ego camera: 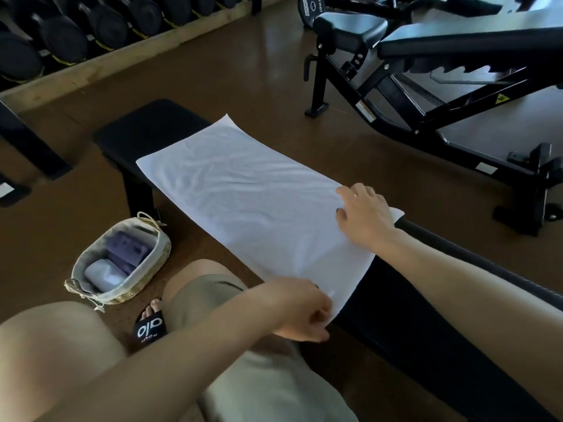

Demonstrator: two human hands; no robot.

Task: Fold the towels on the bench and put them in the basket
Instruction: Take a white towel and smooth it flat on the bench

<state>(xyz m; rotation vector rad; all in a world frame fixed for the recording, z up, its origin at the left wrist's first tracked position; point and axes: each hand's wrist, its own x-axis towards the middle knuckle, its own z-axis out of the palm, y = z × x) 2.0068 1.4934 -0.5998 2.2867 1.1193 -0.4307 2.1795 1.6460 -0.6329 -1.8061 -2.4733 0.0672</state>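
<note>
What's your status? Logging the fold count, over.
Left hand pinching near corner of white towel, right hand flat on far corner. Towel spread unfolded on bench. Basket holds folded towels. Nothing blocking.

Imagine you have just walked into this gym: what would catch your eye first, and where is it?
First, the large white rectangular towel spread flat along the black padded bench, bright against the dark room. The right hand rests on its far near-end corner while the left hand pinches the near corner. On the brown floor left of the bench, a small oval wicker basket already holds folded towels.
</note>
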